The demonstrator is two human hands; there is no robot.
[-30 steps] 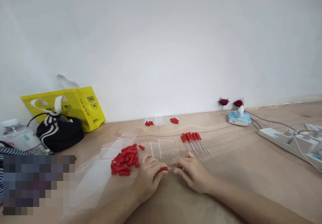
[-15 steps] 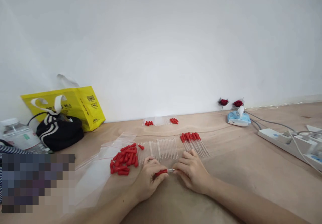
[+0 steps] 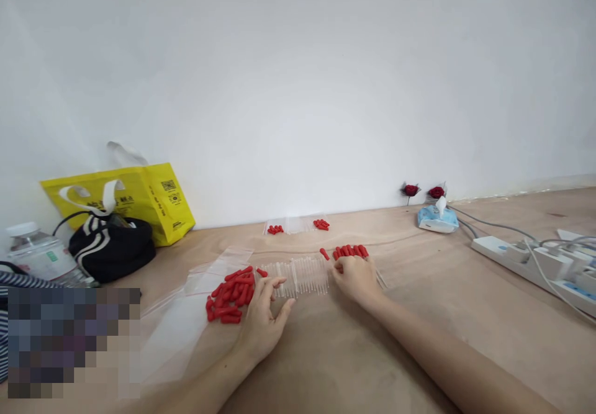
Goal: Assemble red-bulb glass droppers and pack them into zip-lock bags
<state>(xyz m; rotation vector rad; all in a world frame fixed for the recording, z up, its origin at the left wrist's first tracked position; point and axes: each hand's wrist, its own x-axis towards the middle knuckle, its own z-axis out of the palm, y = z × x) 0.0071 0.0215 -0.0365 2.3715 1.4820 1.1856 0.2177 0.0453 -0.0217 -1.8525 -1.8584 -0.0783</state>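
My left hand (image 3: 265, 319) is open, fingers apart, at the near left end of a row of clear glass tubes (image 3: 305, 276). Beside it lies a pile of red rubber bulbs (image 3: 234, 294). My right hand (image 3: 354, 277) has its fingers closed round a dropper whose red bulb (image 3: 325, 254) sticks out at the upper left; the hand hides the tube. That hand lies over the row of finished droppers (image 3: 357, 251), covering most of their glass stems.
Clear plastic bags (image 3: 174, 333) lie on the left, and a bag with red bulbs (image 3: 298, 223) is by the wall. A yellow bag (image 3: 165, 206), black pouch (image 3: 114, 246) and bottle (image 3: 44, 256) stand left. Tissues (image 3: 437, 219) and a power strip (image 3: 521, 265) are right.
My left hand has let go of the red bulb, opened and moved slightly left. My right hand has carried the dropper up and right to the row of droppers.
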